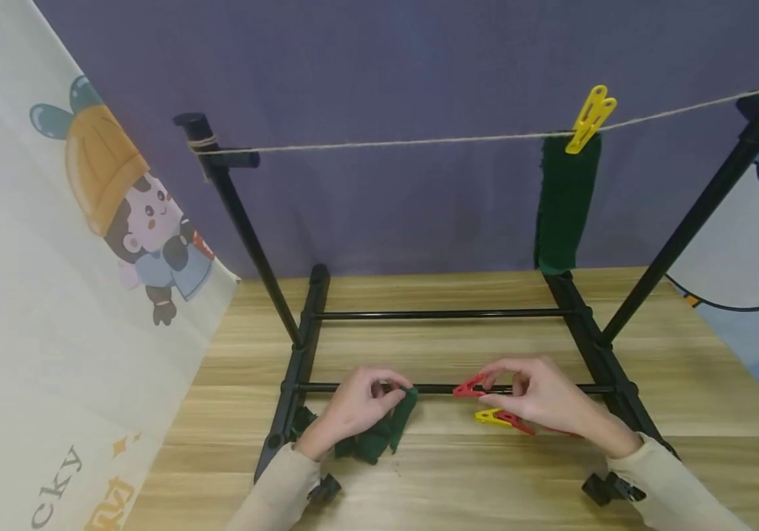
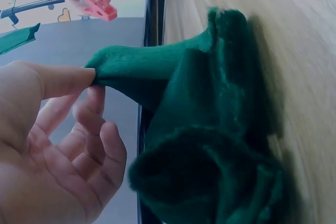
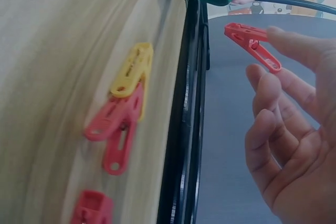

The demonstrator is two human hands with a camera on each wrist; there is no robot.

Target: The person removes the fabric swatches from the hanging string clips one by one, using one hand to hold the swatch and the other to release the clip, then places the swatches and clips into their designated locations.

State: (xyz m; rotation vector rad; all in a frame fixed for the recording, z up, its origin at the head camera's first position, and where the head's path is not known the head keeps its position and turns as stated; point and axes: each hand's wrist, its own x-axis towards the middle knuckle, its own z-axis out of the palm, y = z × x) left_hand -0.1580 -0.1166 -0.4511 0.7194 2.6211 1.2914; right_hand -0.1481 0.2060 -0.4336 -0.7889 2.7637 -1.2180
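Note:
Between thumb and index finger, my left hand (image 1: 367, 404) pinches the edge of a dark green cloth (image 2: 142, 69), lifting that end. Other green cloth (image 2: 199, 177) lies crumpled beneath it on the wooden table. My right hand (image 1: 538, 391) holds a red clothespin (image 3: 251, 41) by its handles, its tip pointing toward the left hand. Cloth and clothespin are apart. On the table below the right hand lie a yellow clothespin (image 3: 132, 72) and a red clothespin (image 3: 118, 121), touching. Another red clothespin (image 3: 93, 208) lies nearer, partly cut off in the right wrist view.
A twine line (image 1: 379, 141) runs between the posts of a black frame (image 1: 253, 251). From it hangs a green cloth strip (image 1: 566, 206), clipped by a yellow clothespin (image 1: 591, 119). Black crossbars (image 1: 445, 315) span low over the wooden table (image 1: 459, 487). A purple backdrop (image 1: 379, 66) stands behind.

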